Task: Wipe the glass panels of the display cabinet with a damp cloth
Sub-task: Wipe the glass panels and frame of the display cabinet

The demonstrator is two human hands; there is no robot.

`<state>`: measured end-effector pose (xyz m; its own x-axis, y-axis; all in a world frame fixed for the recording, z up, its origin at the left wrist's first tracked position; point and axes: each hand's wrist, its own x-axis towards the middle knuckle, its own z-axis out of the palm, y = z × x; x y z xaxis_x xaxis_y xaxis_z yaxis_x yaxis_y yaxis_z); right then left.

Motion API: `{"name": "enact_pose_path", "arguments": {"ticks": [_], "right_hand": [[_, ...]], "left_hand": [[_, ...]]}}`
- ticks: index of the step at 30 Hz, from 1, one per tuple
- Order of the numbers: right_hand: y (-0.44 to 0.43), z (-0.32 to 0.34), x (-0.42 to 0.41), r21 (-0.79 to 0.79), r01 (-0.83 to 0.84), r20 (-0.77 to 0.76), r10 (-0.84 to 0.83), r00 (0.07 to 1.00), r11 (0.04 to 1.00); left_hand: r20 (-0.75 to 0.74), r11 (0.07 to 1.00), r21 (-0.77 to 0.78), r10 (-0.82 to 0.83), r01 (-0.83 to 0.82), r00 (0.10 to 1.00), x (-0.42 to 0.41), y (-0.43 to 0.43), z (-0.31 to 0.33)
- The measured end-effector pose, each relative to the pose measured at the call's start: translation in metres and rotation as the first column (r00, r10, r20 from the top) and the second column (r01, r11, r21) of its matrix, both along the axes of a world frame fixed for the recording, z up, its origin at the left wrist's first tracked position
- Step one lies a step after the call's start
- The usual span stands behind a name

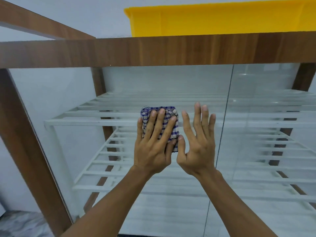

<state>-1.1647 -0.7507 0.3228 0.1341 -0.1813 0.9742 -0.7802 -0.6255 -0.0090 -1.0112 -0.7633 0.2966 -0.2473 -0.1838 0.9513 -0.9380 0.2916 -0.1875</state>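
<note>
From the head view, the left hand (154, 142) presses a folded blue-and-white checked cloth (159, 124) flat against the front glass panel (133, 86) of the wood-framed display cabinet (153, 52), fingers straight and spread to bear evenly. The right hand (198, 144) lies just beside it with fingers splayed and holding nothing, likely steadying the pane.

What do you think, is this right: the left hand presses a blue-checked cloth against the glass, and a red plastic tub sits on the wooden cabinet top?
The plastic tub is yellow, not red, as the head view shows. The left hand presses the blue-checked cloth against the glass. It sits on the wooden cabinet top.
</note>
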Motion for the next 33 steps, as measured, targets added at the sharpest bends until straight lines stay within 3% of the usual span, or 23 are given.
{"name": "enact_pose_path", "arguments": {"ticks": [13, 21, 26, 30, 31, 33], "right_hand": [[0.001, 0.003, 0.163, -0.025, -0.067, -0.075, 0.065, 0.995, 0.997], [0.0, 0.003, 0.242, -0.043, 0.063, -0.113, -0.067, 0.991, 0.997], [-0.007, -0.005, 0.251, -0.058, 0.13, -0.048, -0.133, 0.99, 0.99], [-0.006, -0.007, 0.248, -0.069, 0.106, -0.048, -0.11, 0.993, 0.992], [-0.006, -0.009, 0.246, -0.067, 0.1, -0.059, -0.104, 0.993, 0.993], [-0.005, -0.015, 0.235, -0.064, 0.113, -0.098, -0.119, 0.988, 0.992]], "left_hand": [[-0.101, 0.999, -0.016, 0.03, -0.032, 0.994, 0.146, 0.01, -0.002], [-0.131, 0.997, -0.053, 0.046, -0.053, 0.99, 0.236, 0.011, 0.0], [-0.285, 0.992, -0.053, 0.097, -0.117, 0.954, 0.28, 0.015, -0.011], [-0.433, 0.995, -0.022, 0.079, -0.098, 0.898, 0.259, 0.019, -0.029], [-0.41, 0.998, -0.005, 0.058, -0.067, 0.91, 0.247, 0.02, -0.032], [-0.197, 1.0, 0.016, -0.007, 0.01, 0.98, 0.23, 0.02, -0.035]]}}
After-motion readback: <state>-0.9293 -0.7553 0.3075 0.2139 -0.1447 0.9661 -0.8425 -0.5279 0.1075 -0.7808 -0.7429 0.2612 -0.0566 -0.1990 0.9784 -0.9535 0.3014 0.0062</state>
